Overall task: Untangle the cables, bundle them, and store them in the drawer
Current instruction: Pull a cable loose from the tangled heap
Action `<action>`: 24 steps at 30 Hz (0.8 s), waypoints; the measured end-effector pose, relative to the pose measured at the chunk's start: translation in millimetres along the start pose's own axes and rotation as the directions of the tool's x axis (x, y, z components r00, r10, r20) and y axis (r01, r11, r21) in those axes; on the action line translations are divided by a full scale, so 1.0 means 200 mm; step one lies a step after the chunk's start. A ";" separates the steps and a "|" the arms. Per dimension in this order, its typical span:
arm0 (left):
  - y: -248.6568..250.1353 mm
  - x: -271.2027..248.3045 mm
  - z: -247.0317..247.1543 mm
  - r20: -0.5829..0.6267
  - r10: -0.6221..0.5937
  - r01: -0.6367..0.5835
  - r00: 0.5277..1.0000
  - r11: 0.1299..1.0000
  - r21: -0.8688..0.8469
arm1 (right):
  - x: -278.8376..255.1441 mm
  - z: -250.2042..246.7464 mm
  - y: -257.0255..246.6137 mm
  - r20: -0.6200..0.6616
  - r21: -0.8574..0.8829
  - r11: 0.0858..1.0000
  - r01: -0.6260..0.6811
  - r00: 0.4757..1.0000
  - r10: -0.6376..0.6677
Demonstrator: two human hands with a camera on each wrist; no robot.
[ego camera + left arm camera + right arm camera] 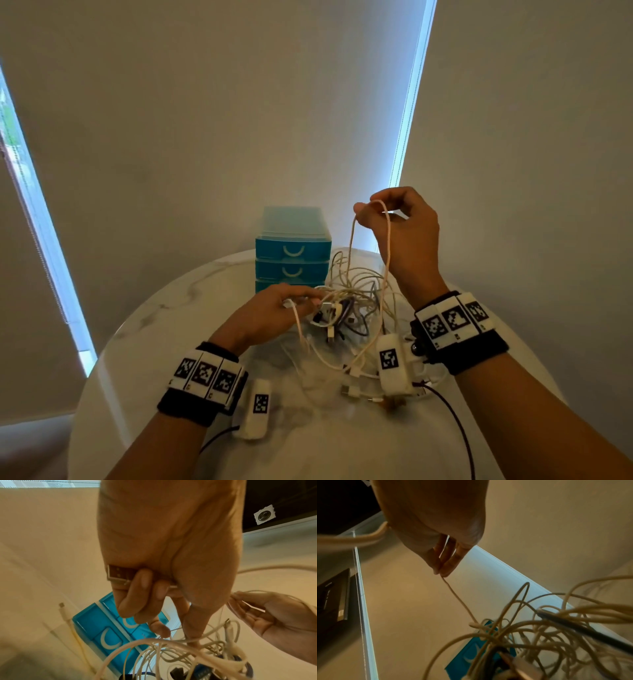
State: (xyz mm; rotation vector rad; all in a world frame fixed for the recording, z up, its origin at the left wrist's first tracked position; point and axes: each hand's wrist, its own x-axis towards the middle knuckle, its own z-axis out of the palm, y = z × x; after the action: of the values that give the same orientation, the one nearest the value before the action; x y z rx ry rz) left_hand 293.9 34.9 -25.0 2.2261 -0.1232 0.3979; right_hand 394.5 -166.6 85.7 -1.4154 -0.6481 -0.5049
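Note:
A tangle of white, cream and dark cables (352,301) lies on the round marble table (164,329), in front of a blue drawer unit (293,251) with its drawers shut. My right hand (394,219) is raised above the tangle and pinches a loop of a cream cable (386,260) between thumb and fingers (447,566). My left hand (274,311) rests low at the tangle's left edge. In the left wrist view its curled fingers (137,595) grip a USB plug (118,573) of a cable. The drawer unit (109,632) shows behind the fingers.
Loose cable ends and plugs (352,383) lie on the table in front of the tangle. Window blinds rise behind the table. Dark wires run from the wrist cameras (455,425) over the near part of the table.

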 end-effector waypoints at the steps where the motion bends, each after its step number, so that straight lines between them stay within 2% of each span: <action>1: -0.01 0.00 0.00 0.000 -0.019 0.019 1.000 0.999 0.034 | 0.00 0.00 0.01 -0.020 0.000 1.000 0.001 1.000 -0.001; 3: -0.01 0.01 0.01 -0.063 -0.038 0.040 0.997 0.999 0.037 | 0.00 0.00 0.05 -0.038 -0.028 0.999 -0.034 0.999 0.032; 5: 0.03 0.00 0.00 -0.166 -0.016 0.012 0.986 1.000 -0.021 | 0.00 -0.01 0.08 0.103 -0.059 0.986 -0.156 0.981 0.162; 6: 0.06 -0.01 0.00 -0.194 0.005 -0.019 0.981 0.997 -0.074 | 0.00 -0.02 0.09 0.198 -0.045 0.973 -0.226 0.953 0.230; 7: 0.10 -0.02 -0.01 -0.185 0.031 -0.056 0.982 0.990 -0.131 | 0.00 -0.03 0.10 0.229 -0.017 0.966 -0.260 0.939 0.256; 8: 0.14 -0.03 -0.01 -0.147 0.069 -0.095 0.987 0.979 -0.179 | 0.01 -0.04 0.10 0.173 0.020 0.966 -0.256 0.953 0.249; 10: 0.18 -0.04 0.02 -0.035 0.138 -0.143 0.990 0.964 -0.224 | 0.02 -0.04 0.09 -0.021 0.146 0.963 -0.227 0.972 0.232; 12: 0.16 -0.03 0.05 0.098 0.110 -0.088 0.989 0.974 -0.208 | 0.03 -0.03 0.08 -0.064 0.251 0.937 -0.241 0.962 0.265; 14: 0.14 -0.03 0.06 0.154 0.050 -0.031 0.987 0.992 -0.124 | 0.05 -0.02 0.09 -0.114 0.196 0.954 -0.226 0.961 0.251; 16: 0.14 -0.03 0.04 0.109 0.049 -0.037 0.993 0.994 -0.106 | 0.09 -0.04 0.11 -0.209 0.120 0.975 -0.186 0.955 0.208; 17: 0.14 -0.03 0.03 0.070 0.049 -0.041 0.996 0.993 -0.107 | 0.10 -0.04 0.12 -0.174 0.083 0.977 -0.198 0.962 0.210; 19: 0.13 -0.02 0.01 0.002 0.072 -0.072 0.997 0.997 -0.032 | 0.08 -0.05 0.15 0.012 0.011 0.962 -0.273 0.962 0.273; 20: 0.12 -0.02 0.00 -0.020 0.072 -0.072 0.997 0.997 0.008 | 0.07 -0.06 0.17 0.028 -0.020 0.959 -0.283 0.958 0.284; 21: 0.13 -0.03 0.00 -0.046 0.045 -0.045 0.998 0.999 0.007 | 0.06 -0.06 0.18 -0.015 -0.028 0.962 -0.272 0.962 0.272; 22: 0.14 -0.03 -0.01 -0.078 0.015 -0.018 0.997 0.999 -0.040 | 0.06 -0.07 0.18 -0.051 -0.009 0.964 -0.266 0.963 0.265; 24: 0.16 -0.05 0.00 -0.103 0.004 -0.023 0.995 0.982 -0.187 | 0.05 -0.06 0.17 0.004 0.072 0.956 -0.284 0.959 0.284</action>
State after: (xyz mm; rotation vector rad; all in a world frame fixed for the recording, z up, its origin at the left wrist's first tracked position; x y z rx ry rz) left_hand 277.0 14.5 -3.7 2.0161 -0.1159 0.4872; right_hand 425.3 -174.8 66.8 -1.4095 -0.4430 -0.2553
